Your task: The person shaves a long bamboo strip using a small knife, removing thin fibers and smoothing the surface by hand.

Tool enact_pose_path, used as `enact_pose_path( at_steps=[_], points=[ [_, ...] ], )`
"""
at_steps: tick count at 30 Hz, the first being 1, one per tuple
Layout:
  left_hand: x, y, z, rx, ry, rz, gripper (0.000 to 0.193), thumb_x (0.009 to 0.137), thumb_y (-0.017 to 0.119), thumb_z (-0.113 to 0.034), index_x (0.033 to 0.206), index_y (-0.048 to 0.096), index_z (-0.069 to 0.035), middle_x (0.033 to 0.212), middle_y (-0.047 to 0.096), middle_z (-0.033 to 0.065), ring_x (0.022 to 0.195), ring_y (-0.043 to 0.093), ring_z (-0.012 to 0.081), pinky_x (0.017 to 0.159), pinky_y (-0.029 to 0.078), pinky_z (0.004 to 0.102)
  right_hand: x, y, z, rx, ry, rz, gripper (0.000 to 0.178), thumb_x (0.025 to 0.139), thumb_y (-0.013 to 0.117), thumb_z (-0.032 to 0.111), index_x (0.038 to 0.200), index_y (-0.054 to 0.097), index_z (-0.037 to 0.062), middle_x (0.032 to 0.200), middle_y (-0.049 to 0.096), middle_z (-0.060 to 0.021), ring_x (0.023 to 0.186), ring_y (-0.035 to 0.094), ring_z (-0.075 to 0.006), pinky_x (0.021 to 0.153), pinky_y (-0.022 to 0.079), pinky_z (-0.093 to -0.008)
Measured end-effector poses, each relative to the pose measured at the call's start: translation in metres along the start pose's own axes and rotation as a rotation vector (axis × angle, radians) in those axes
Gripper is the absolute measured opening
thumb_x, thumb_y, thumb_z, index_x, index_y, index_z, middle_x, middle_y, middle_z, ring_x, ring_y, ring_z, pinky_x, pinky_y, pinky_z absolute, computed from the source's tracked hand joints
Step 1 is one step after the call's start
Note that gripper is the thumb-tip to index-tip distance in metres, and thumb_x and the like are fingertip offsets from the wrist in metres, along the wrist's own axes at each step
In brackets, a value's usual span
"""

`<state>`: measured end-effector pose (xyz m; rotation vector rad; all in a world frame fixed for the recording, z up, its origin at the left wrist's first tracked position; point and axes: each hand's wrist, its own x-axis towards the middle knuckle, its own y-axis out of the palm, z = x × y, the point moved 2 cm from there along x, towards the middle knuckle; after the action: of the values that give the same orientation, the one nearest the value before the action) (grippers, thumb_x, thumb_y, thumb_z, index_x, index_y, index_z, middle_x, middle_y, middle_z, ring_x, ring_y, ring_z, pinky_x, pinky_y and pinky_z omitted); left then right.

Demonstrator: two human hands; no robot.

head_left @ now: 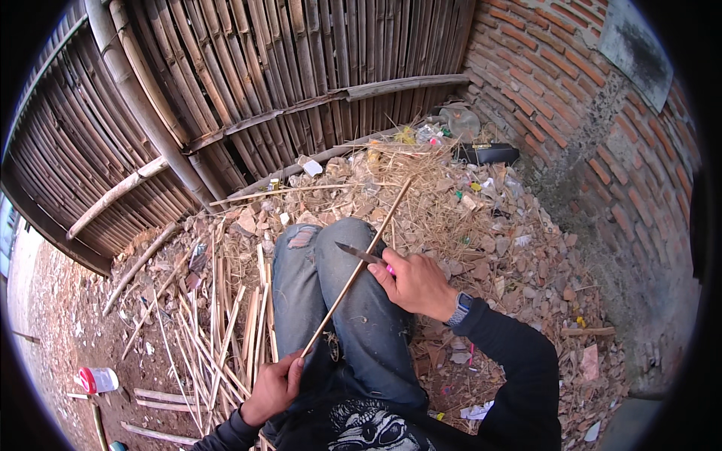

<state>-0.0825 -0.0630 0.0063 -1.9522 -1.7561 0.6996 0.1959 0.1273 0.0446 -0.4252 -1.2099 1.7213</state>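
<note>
My left hand (275,385) is closed round the lower end of a thin bamboo strip (344,292), which slants up and away across my jeans. A knife (358,254) is gripped in my right hand (418,284), a bit of pink handle showing between the fingers. Its dark blade points left and crosses the strip above my right knee; whether the edge bites into the strip I cannot tell. The strip's far end sticks out past my knees over the rubble.
Several split bamboo strips (218,323) lie on the ground to my left, near a white and red tub (98,380). Ahead are rubble, straw and litter, with a black object (486,153) among them. A bamboo fence (301,68) and a brick wall (541,90) meet at the far corner.
</note>
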Motion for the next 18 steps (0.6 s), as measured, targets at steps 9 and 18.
enact_pose_path(
  at_steps=[9,18],
  points=[
    [-0.006,-0.001,-0.011,0.167,0.11,-0.09,0.027,0.103,0.061,-0.017,0.124,0.07,-0.002,0.061,0.062,0.0253,0.055,0.067,0.0414,0.051,0.05,0.0478,0.027,-0.029,-0.068,-0.235,0.156,-0.231,0.039,0.104,0.057,0.043,0.091,0.057,0.0063,0.055,0.061,-0.0192,0.053,0.065,-0.0442,0.05,0.052,-0.0558],
    [-0.01,-0.002,0.0,0.031,-0.008,-0.024,0.028,0.106,0.057,-0.018,0.125,0.07,-0.002,0.058,0.06,0.0216,0.052,0.066,0.0367,0.051,0.05,0.0441,0.039,-0.012,-0.06,-0.243,0.113,-0.146,0.04,0.107,0.05,0.042,0.09,0.059,0.0071,0.056,0.061,-0.0183,0.053,0.065,-0.0432,0.05,0.051,-0.0553]
  ],
)
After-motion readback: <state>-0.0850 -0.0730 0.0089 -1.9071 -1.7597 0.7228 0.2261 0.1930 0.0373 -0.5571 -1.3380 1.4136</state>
